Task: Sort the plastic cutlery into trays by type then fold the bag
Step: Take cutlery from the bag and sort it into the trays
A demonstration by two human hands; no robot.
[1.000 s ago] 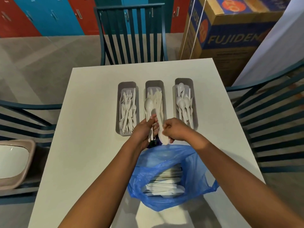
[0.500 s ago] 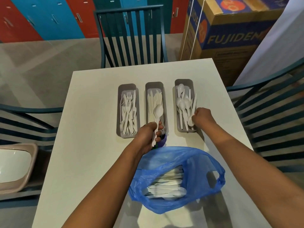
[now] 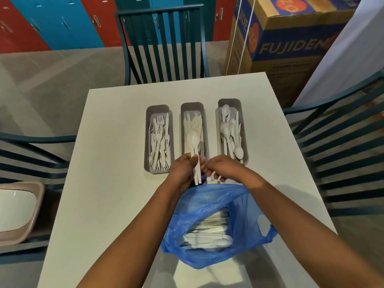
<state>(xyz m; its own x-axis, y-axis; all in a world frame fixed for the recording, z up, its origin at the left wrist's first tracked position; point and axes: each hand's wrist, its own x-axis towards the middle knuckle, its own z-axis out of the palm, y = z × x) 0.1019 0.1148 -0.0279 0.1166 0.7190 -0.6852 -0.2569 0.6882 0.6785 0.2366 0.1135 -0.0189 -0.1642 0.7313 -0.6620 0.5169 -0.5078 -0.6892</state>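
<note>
At a white tabletop [image 3: 108,163], a person sorts plastic cutlery out of a blue bag [image 3: 209,206] into three grey trays. The bag, lying open near the front edge, holds a pile of white cutlery [image 3: 207,235], so much of the sort appears undone and the folding not yet begun. Beyond it, the left tray [image 3: 148,142] holds forks, the middle tray [image 3: 182,125] holds knives, and the right tray [image 3: 243,132] holds spoons.

The left hand [image 3: 184,170] has its grip curled round a small bundle of pieces, a spoon [image 3: 192,140] standing tallest, its bowl poised over the middle tray. The right hand [image 3: 223,168] meets it, fingertips pinching at the handle ends of the bundle; what exactly it has hold of cannot be told.

The likeliest slip is the spoon dropping among the knives, since it hangs directly above them. A loose pinch could also let thin, slick handles slide and scatter onto the tabletop or back into the bag. The limp bag could be dragged by a passing forearm.
</note>
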